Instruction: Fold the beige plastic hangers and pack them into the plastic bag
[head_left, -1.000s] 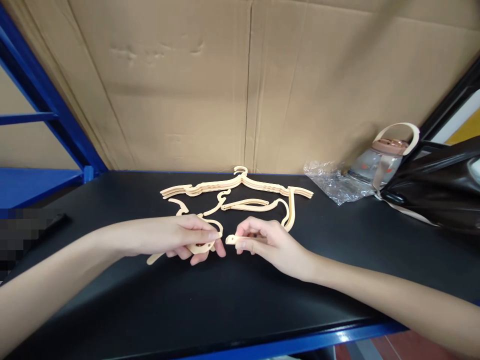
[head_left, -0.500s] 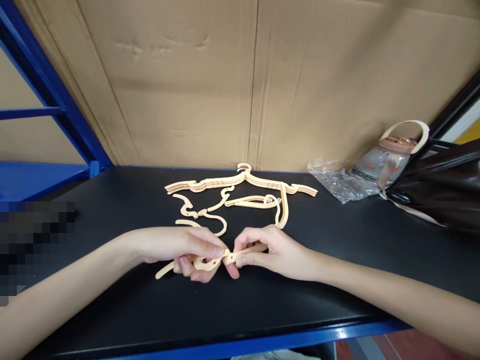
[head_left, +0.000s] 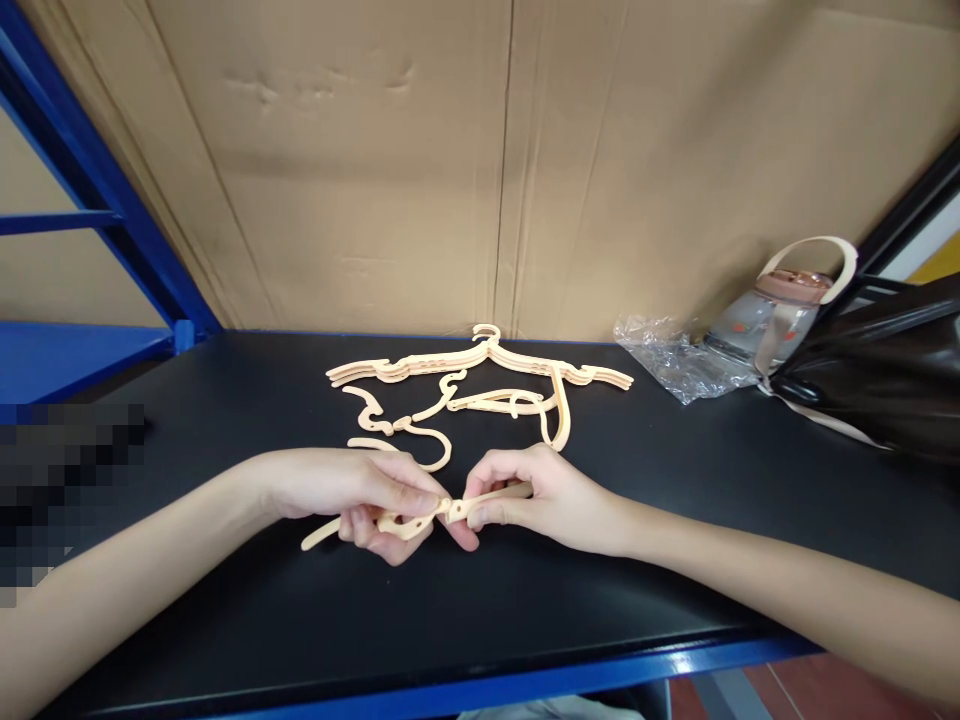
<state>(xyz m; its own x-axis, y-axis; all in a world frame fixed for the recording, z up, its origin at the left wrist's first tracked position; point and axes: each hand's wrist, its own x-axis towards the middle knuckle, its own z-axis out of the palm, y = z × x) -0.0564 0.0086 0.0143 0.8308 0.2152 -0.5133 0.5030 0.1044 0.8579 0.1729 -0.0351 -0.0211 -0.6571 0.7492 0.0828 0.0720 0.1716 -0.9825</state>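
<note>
My left hand (head_left: pixel 382 500) is closed round a cream curved hanger arm (head_left: pixel 321 533), whose long end sticks out to the left below the wrist. Between thumb and fingers, my right hand (head_left: pixel 536 500) pinches another cream hanger piece (head_left: pixel 459 510) with a small hole near its tip. The ends of both pieces meet between my fingertips; whether they are joined I cannot tell. A thin curved hook (head_left: pixel 543 415) shows just beyond my right knuckles, and its lower end is hidden. Behind my left hand lie loose curved hanger parts (head_left: pixel 431 436).
Several stacked cream hangers (head_left: pixel 442 361) lie at the back of the black table (head_left: pixel 420 630), with a folded hanger (head_left: pixel 495 402) in front. Crumpled clear plastic (head_left: pixel 679 365), a water bottle (head_left: pixel 776 320) and a black bag (head_left: pixel 885 370) are at right. A blue frame (head_left: pixel 112 170) stands left.
The thin hook beyond my right hand has shifted left. Both hands keep their hold, with the two ends still together. The whole view has shifted very slightly.
</note>
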